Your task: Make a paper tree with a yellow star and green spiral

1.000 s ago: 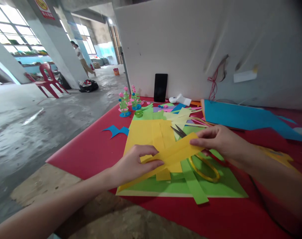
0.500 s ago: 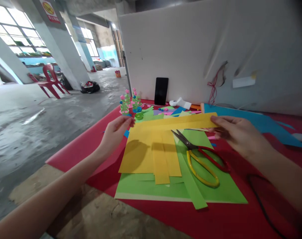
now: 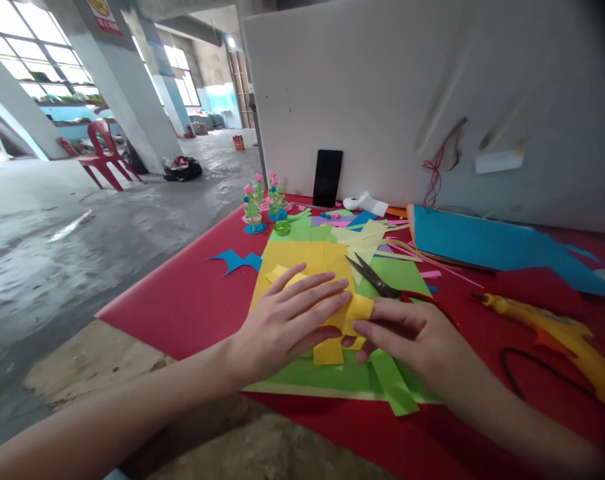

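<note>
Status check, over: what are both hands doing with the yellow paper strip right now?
Left hand flat on yellow strip. Right hand pinching its folded end. Scissors just behind, touching neither hand.

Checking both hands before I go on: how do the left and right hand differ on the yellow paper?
The left hand lies flat, fingers spread, pressing on the yellow sheet; the right hand is curled, fingertips at the folded yellow strip. The left hand sits farther from the scissors; the right hand partly covers their handles. Both touch yellow paper above the green sheet.
</note>
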### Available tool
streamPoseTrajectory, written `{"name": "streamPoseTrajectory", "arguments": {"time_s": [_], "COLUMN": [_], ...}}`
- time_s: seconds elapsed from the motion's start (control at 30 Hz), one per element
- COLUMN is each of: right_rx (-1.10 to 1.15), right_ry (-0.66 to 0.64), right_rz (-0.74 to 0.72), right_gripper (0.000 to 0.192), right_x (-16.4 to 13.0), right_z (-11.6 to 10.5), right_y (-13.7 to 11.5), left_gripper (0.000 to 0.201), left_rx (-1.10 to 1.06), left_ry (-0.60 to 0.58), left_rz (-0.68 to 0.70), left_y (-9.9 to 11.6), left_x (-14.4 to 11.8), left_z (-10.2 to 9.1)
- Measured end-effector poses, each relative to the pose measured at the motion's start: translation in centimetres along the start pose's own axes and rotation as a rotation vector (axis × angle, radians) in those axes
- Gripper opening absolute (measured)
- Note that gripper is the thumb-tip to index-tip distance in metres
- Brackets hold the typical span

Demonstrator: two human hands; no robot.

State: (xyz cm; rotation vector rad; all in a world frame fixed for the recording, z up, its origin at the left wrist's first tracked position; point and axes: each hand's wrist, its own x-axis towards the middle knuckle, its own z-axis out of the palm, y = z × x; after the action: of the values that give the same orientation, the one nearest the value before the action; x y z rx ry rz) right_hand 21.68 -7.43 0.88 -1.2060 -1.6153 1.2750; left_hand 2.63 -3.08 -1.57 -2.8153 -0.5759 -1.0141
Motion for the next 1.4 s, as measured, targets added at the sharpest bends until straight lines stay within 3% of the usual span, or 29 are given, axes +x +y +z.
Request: {"name": "streamPoseTrajectory", "arguments": {"time_s": [0.23, 0.43, 0.6, 0.73, 0.87, 1.13, 1.3, 1.4], "right_rx": [-0.291, -0.353, -0.379, -0.545, -0.67, -0.7, -0.833, -0.859], "right_ry": [0.081, 0.094, 0.196, 0.312, 0.288, 0.272, 0.246, 0.272], "right_rz": [-0.224, -0.253, -0.279, -0.509, -0.686, -0.707, -0.769, -0.724], "right_gripper": [0.014, 0.017, 0.009, 0.017, 0.017, 0.009, 0.009, 0.011], "right_x": [-0.2, -0.2, -0.2, -0.4, -0.6, -0.8, -0.8, -0.6], "right_z": [0.1, 0.4, 0.2, 0.0, 0.1, 0.3, 0.6, 0.3], "right_y": [0.0, -0.1, 0.3, 0.7, 1.1, 1.3, 1.5, 1.5], "left_gripper": [0.05, 0.03, 0.019, 0.015, 0.012, 0.011, 0.009, 0.008], "left_rx": [-0.161, -0.061, -0.052, -0.061, -0.08, -0.095, -0.089, -0.081], "left_ry": [0.063, 0.098, 0.113, 0.081, 0.036, 0.047, 0.052, 0.079], "left_rz": [-0.065, -0.094, -0.093, -0.1, -0.098, -0.057, -0.036, -0.05], "left_y": [0.3, 0.2, -0.1, 0.1, 0.3, 0.8, 1.1, 1.2], "left_x": [-0.2, -0.2, -0.1, -0.1, 0.0, 0.0, -0.1, 0.2], "left_z": [-0.7, -0.3, -0.1, -0.2, -0.2, -0.1, -0.3, -0.4]}}
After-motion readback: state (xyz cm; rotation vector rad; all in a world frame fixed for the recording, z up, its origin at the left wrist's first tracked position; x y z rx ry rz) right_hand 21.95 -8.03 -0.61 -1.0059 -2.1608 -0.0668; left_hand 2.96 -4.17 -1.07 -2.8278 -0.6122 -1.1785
